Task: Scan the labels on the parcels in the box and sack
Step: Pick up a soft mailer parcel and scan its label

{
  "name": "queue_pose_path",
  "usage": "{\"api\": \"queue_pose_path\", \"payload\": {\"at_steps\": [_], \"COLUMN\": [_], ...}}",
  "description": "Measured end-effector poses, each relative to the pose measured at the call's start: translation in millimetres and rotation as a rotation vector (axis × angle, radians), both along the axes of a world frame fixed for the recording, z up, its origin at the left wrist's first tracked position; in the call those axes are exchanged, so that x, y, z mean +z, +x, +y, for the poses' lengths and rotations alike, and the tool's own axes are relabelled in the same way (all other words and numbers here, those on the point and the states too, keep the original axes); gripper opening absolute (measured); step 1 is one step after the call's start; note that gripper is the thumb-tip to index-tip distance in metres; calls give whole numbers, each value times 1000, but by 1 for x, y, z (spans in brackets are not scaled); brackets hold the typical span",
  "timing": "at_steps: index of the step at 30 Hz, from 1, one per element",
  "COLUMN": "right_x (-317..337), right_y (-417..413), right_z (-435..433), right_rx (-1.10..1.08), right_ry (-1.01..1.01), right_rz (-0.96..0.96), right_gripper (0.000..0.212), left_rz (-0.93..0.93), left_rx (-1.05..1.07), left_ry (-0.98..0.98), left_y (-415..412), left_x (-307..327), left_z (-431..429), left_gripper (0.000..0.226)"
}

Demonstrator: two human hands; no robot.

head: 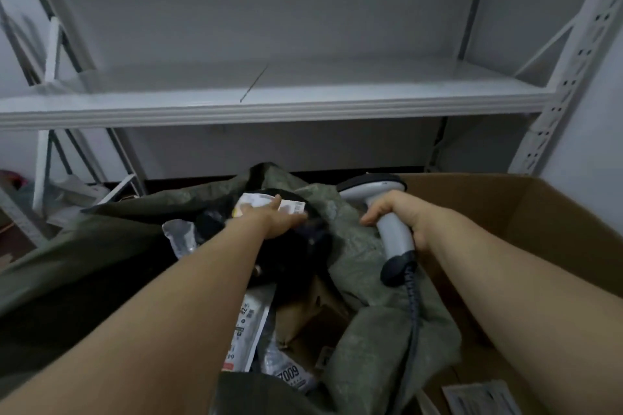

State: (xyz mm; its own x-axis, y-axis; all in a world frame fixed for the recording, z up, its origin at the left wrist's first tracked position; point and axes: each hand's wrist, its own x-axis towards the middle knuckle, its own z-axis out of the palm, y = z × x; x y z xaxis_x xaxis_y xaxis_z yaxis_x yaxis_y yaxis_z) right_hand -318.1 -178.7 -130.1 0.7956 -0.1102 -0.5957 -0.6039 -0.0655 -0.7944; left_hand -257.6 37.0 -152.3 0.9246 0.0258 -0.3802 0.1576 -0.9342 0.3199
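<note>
A dark green sack (367,313) lies open in front of me, with several parcels inside. My left hand (269,219) reaches into it and holds a black parcel (303,246) by its top; the parcel's white label (266,204) faces up just past my fingers. My right hand (397,216) grips the handle of a grey barcode scanner (387,209), whose head points toward that label from the right. The scanner's dark coiled cable (413,307) hangs down. Lower in the sack lie a white labelled parcel (249,323), a clear bag with printing (290,371) and a brown cardboard parcel (313,313).
A brown cardboard box (526,212) stands at the right, its near wall beside the sack; a flat packet (482,397) lies in its bottom. A white metal shelf (269,104) runs across in front, with uprights at both sides. Clutter sits on the floor at the left (67,192).
</note>
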Motion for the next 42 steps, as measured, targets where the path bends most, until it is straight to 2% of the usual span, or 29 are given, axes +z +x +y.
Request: {"api": "queue_pose_path", "payload": {"at_steps": [2,4,6,8,11,13,16,18,20,23,26,28,31,33,36,39,42], "right_x": [-11,-13,-4,14,28,25,23,24,27,29,21,8,-15,-32,-61,-83,-113], "right_y": [2,3,7,6,-11,-28,-54,-71,-94,-131,-171,-193,-219,-226,-212,-193,-173], "right_z": [5,10,6,-8,-37,-49,-60,-70,-83,-106,-138,-159,-187,-197,-207,-212,-221], "right_rx": [14,-31,-171,-377,-522,-461,-361,-341,-342,-317,-286,-233,-137,-83,-34,-64,-105], "right_ry": [30,53,108,151,182,200,235,207,204,215,139,54,-103,-186,-234,-102,15], "right_rz": [-3,-62,-236,-420,-544,-472,-332,-269,-186,-69,72,191,374,427,404,431,403], "right_gripper": [19,22,25,18,22,41,34,38,34,18,20,29,36,38,20,21,36], "left_rz": [107,174,184,174,175,159,-5,-105,-148,-277,-390,-408,-282,-176,-120,59,258], "left_rx": [-148,-229,-285,-323,-335,-312,-230,-203,-240,-331,-432,-496,-552,-622,-757,-794,-891], "left_ry": [104,222,283,339,407,361,256,205,138,62,-10,-60,-108,-73,41,163,373], "left_y": [2,-1,-4,-10,-19,-27,-41,-48,-57,-82,-115,-134,-155,-165,-173,-169,-154], "left_x": [-24,-38,-42,-40,-39,-35,-18,-1,17,40,51,47,19,-6,-51,-97,-148], "left_z": [0,-4,-8,-11,-6,-6,-23,-39,-60,-97,-146,-179,-227,-251,-281,-295,-299], "left_gripper": [111,103,90,84,82,75,64,54,47,26,27,29,27,25,31,37,40]}}
